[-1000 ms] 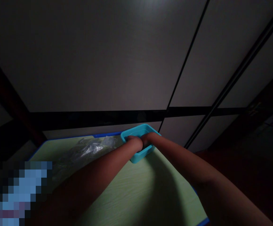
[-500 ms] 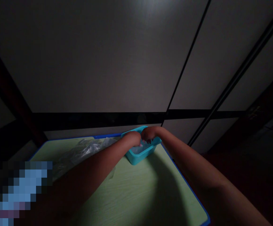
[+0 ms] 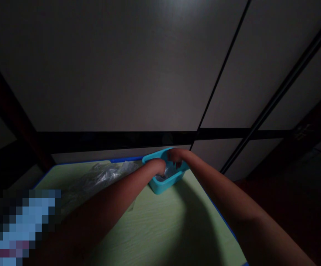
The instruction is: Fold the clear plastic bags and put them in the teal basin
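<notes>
A turquoise basket point(image 3: 166, 186) stands near the far edge of a pale green table point(image 3: 149, 229). Both my hands reach into it. My left hand point(image 3: 159, 168) is at the basket's left side, its fingers hidden inside by a clear, shiny plastic item point(image 3: 162, 178). On the right, my right hand point(image 3: 176, 157) hangs over the inside with its fingers pointing down; they are dark, and whether they hold anything does not show. Crumpled clear plastic point(image 3: 105, 175) lies on the table left of the basket, partly behind my left forearm.
Large grey cabinet panels point(image 3: 121, 74) with a black band rise directly behind the table. The table has a blue rim point(image 3: 127, 159). A pixelated patch covers the lower left. Dark floor lies to the right.
My left hand has gone slightly lower into the basket, and its fingertips are now out of sight. My right hand has shifted slightly, with its fingers pointing more downward. The basket has stayed in place.
</notes>
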Demonstrator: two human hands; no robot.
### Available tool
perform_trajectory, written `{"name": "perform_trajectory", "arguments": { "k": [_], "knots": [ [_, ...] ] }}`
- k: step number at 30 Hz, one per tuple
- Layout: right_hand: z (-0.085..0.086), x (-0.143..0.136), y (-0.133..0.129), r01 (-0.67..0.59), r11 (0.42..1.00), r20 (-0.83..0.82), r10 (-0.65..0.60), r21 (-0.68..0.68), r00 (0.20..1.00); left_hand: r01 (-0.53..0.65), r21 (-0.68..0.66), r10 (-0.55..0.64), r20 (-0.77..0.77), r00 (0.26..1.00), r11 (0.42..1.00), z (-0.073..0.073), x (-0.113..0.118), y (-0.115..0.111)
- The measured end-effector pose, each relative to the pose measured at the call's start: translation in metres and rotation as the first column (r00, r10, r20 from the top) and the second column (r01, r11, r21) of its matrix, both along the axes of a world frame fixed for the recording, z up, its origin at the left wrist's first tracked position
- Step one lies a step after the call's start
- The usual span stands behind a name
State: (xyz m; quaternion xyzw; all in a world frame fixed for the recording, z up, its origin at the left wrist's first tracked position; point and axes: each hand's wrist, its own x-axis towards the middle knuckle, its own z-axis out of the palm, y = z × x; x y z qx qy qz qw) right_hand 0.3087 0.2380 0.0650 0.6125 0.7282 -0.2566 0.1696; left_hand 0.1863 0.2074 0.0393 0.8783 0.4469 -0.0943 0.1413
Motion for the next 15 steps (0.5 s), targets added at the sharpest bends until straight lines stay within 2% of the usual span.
{"name": "perform_trajectory", "arguments": {
  "k": [4, 8, 15],
  "knots": [
    [-0.013, -0.008, 0.007, 0.069, 0.997, 0.048, -0.071, 0.038, 0.996, -0.034, -0.011, 0.033, -0.095, 0.995, 0.999, 0.004, 0.003, -0.004],
    [-0.022, -0.009, 0.011, 0.114, 0.990, 0.055, -0.118, 0.081, 0.991, -0.053, 0.015, 0.055, -0.130, 0.990, 0.998, 0.002, 0.005, -0.003],
    [-0.010, -0.007, 0.001, 0.164, 0.965, -0.064, -0.154, 0.206, 0.986, -0.047, 0.009, 0.047, -0.081, 0.996, 0.999, -0.006, 0.006, 0.004]
  ]
}}
